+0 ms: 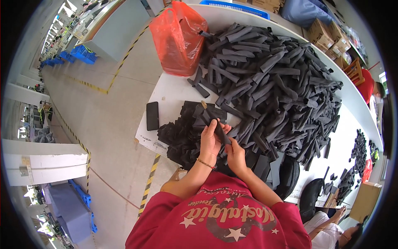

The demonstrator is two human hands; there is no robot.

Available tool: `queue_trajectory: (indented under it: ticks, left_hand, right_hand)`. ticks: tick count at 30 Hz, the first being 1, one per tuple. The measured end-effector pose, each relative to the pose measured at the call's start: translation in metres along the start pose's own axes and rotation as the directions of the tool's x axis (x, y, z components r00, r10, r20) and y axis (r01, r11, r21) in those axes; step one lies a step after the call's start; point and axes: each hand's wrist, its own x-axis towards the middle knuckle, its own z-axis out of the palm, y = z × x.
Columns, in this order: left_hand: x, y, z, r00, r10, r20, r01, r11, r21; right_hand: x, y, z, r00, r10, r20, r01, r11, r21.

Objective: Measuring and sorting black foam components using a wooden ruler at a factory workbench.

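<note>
My left hand (210, 140) is closed round a dark grey fabric tube (222, 135), its thumb lying along the cloth. At the tube's near end the fingers of my right hand (236, 155) pinch the fabric. A tan, wood-like tip (203, 104) shows just beyond the tube's far end; whether it runs inside the cloth I cannot tell. Under and left of my hands lies a heap of flat black fabric pieces (180, 135). A large pile of similar dark grey tubes (269, 79) rises ahead and to the right.
A black phone (152, 116) lies at the left edge of the white table (168, 89). A red plastic bag (178, 41) stands at the far left corner. Black bags (311, 197) sit to my right, near another person (323, 228). Cardboard boxes (323, 35) are stacked beyond the table's raised edge.
</note>
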Motion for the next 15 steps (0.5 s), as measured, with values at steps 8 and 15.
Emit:
queue_trajectory:
  ticks: [8, 15]
  left_hand:
    - [-0.002, 0.01, 0.026, 0.987, 0.071, -0.147, -0.042, 0.98, 0.194]
    - [0.012, 0.009, 0.017, 0.98, 0.064, -0.188, -0.005, 0.954, 0.299]
  right_hand:
    - [-0.035, 0.015, -0.004, 0.995, 0.065, 0.07, -0.06, 0.996, -0.061]
    - [-0.067, -0.001, -0.053, 0.954, 0.191, 0.231, -0.191, 0.981, -0.022]
